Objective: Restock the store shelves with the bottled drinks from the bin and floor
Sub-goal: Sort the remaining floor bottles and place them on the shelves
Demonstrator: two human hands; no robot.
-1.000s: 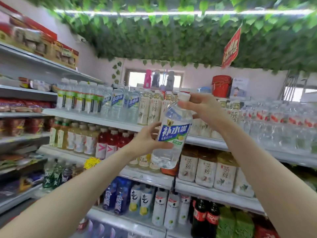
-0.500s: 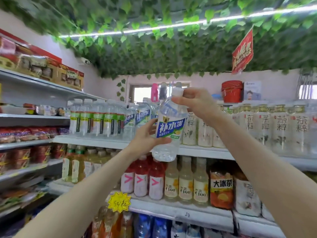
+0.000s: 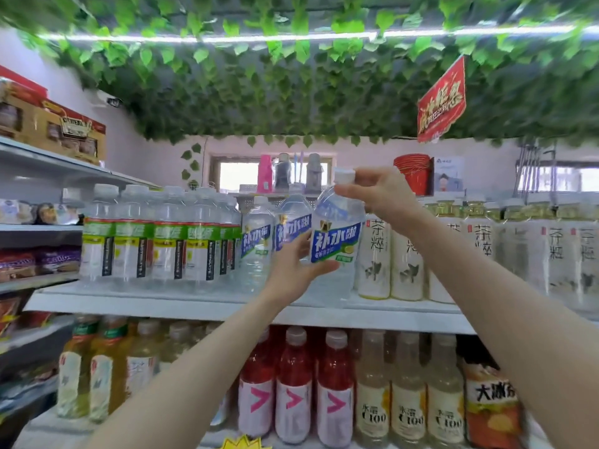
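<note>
Far left, the side shelving carried brown cartons (image 3: 64,131) whose writing was too blurred to read, with purple snack packets (image 3: 58,259) below.

On the upper drinks shelf (image 3: 194,306) stood a row of clear bottles with green and white bands (image 3: 129,241). Their lettering was not legible. Just beside them to the right stood two clear bottles with blue labels (image 3: 256,244) reading "补水".

The bottle in hand (image 3: 335,241) was of the same kind, with a blue label reading "补水" over a green tab and a white cap (image 3: 344,175). It was held at the front of that shelf, in the gap between the blue-labelled pair and the pale tea bottles (image 3: 374,254) marked "茶粹". It leaned slightly, cap to the right. Whether its base touched the shelf could not be told.

The left hand (image 3: 291,270) reached up from below and gripped the bottle's lower body, thumb across the label's bottom edge and fingers behind. The right hand (image 3: 382,192) came in from the right with the arm extended, fingers pinching the neck and cap.

On the shelf below stood yellowish bottles (image 3: 100,384), red bottles with pink ">" marks (image 3: 293,384), pale bottles marked "C100" (image 3: 408,413) and an orange pack (image 3: 489,406) reading "大冰".

Upper right, red buckets (image 3: 413,171) sat on top of the unit. A red hanging sign (image 3: 440,102) bore gold characters, unreadable.
</note>
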